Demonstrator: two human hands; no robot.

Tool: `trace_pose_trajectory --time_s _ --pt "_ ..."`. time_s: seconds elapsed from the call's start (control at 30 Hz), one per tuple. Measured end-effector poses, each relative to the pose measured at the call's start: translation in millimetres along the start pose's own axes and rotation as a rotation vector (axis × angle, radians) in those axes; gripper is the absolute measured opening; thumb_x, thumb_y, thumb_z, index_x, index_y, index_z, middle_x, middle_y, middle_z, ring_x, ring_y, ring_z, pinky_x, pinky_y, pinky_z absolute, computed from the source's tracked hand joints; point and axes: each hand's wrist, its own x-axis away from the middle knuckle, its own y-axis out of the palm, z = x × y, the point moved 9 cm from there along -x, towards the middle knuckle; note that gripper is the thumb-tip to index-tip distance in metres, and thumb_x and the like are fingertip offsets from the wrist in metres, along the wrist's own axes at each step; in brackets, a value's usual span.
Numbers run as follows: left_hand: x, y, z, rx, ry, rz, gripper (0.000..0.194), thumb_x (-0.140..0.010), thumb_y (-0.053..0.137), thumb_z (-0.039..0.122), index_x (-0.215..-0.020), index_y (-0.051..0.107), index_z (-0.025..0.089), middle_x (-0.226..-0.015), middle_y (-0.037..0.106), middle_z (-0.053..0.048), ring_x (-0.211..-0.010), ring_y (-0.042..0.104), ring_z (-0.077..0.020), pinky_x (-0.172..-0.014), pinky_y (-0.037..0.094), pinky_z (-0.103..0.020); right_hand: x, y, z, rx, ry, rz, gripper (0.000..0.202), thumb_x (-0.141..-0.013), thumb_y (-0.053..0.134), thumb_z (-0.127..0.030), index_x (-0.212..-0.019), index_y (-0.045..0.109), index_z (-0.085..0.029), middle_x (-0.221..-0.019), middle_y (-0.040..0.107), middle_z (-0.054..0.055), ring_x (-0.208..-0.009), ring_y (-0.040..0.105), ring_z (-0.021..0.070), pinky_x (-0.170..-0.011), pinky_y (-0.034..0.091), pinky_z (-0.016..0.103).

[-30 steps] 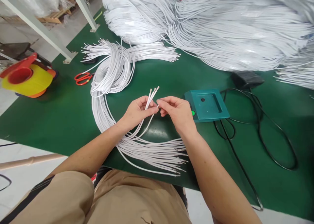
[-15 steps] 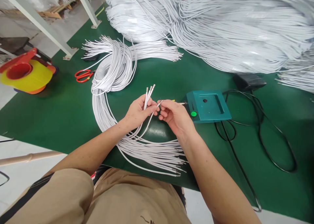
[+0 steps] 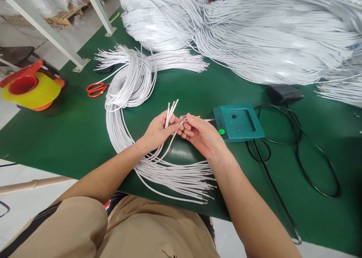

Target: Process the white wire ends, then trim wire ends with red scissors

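Head view: right hand [image 3: 202, 135] has drawn one wire [image 3: 175, 133] slightly nearer the bundle [image 3: 171, 109].

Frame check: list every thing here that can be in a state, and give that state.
left hand: closed around a few white cable ends, tips sticking up
right hand: pinching a single cable end
teal box: flat on the green table, round button green
red scissors: lying flat, apparently closed
looped cable bundle: curled on the table, untied
black cord: slack, loosely looped
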Motion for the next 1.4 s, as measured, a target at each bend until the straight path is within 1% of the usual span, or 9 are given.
trace_pose_trajectory --time_s 0.13,0.27,0.4,0.6,0.73,0.83,0.93,1.1,1.4 --pt "-1 -2.8 2 0.057 0.029 0.0 0.028 -0.079 0.067 0.029 -0.092 0.046 0.016 -0.082 0.06 -0.001 -0.068 0.06 -0.0091 -0.061 0.046 -0.019 2 -5 -6 0.018 -0.075 0.107 0.026 -0.07 0.073 -0.036 -0.081 0.065 -0.014 -0.069 0.053 -0.001 -0.062 0.048 0.0078 -0.064 0.044 0.023" --pt "1 -1.8 4 0.041 0.069 -0.036 0.045 -0.081 0.065 0.029 -0.123 0.05 0.02 -0.086 0.057 -0.001 -0.072 0.057 -0.0084 -0.063 0.046 -0.019 7 -6 -19 0.207 -0.215 0.21 0.025 -0.072 0.071 -0.036 -0.081 0.067 -0.013 -0.074 0.06 0.002 -0.064 0.052 0.0092 -0.067 0.047 0.026" --pt "1 1.1 -3 0.071 0.017 -0.068 0.042 -0.081 0.065 0.03 -0.122 0.057 0.021 -0.087 0.056 -0.002 -0.075 0.056 -0.0088 -0.063 0.045 -0.017 9 -8 -28 0.452 -0.315 0.282 0.021 -0.075 0.067 -0.033 -0.08 0.066 -0.013 -0.076 0.063 0.004 -0.065 0.055 0.0115 -0.069 0.046 0.028" --pt "4 11.5 -20 0.54 -0.298 -0.107 0.036 -0.074 0.072 0.02 -0.109 0.061 0.019 -0.08 0.056 -0.002 -0.068 0.056 -0.0058 -0.053 0.04 -0.012 27 13 -49 1.204 -0.696 0.435 0.021 -0.089 0.046 -0.02 -0.07 0.052 -0.016 -0.073 0.054 0.002 -0.069 0.048 0.0125 -0.068 0.039 0.026" --pt "4 10.2 -24 0.665 -0.39 -0.071 0.035 -0.071 0.073 0.014 -0.104 0.062 0.013 -0.077 0.058 -0.004 -0.065 0.056 -0.0055 -0.05 0.039 -0.011 32 44 -47 1.755 -0.934 0.335 0.03 -0.094 0.034 -0.017 -0.072 0.054 -0.014 -0.078 0.054 0.008 -0.075 0.044 0.0179 -0.073 0.037 0.031" --pt "-1 3.9 -25 0.546 -0.316 -0.046 0.04 -0.072 0.074 0.018 -0.109 0.06 0.013 -0.078 0.059 -0.003 -0.067 0.058 -0.0073 -0.053 0.042 -0.013 30 43 -49 1.976 -0.932 0.262 0.027 -0.094 0.037 -0.02 -0.083 0.06 -0.015 -0.085 0.059 0.008 -0.081 0.047 0.02 -0.079 0.035 0.034" --pt "-7 -3.0 -26 0.319 -0.215 -0.008 0.042 -0.074 0.072 0.022 -0.112 0.057 0.013 -0.08 0.06 -0.003 -0.069 0.061 -0.0092 -0.056 0.046 -0.015 29 22 -63 2.055 -0.842 0.361 0.02 -0.092 0.045 -0.021 -0.102 0.061 -0.015 -0.099 0.063 0.008 -0.097 0.049 0.0222 -0.097 0.03 0.039" --pt "-12 -2.5 -26 0.121 -0.167 0.002 0.041 -0.076 0.068 0.021 -0.114 0.055 0.013 -0.081 0.063 -0.003 -0.069 0.064 -0.0117 -0.058 0.049 -0.018 20 -7 -64 2.13 -0.622 0.323 0.015 -0.085 0.047 -0.01 -0.083 0.06 -0.015 -0.078 0.065 0.004 -0.089 0.054 0.0194 -0.107 0.021 0.041" --pt "-15 -2.2 -29 -0.019 -0.168 0.031 0.037 -0.074 0.067 0.018 -0.109 0.054 0.012 -0.08 0.064 -0.004 -0.072 0.068 -0.0158 -0.059 0.053 -0.02 16 -2 -62 2.156 -0.639 0.258 0.021 -0.08 0.045 -0.005 -0.088 0.061 -0.015 -0.074 0.059 0.008 -0.085 0.051 0.0203 -0.102 0.029 0.04"
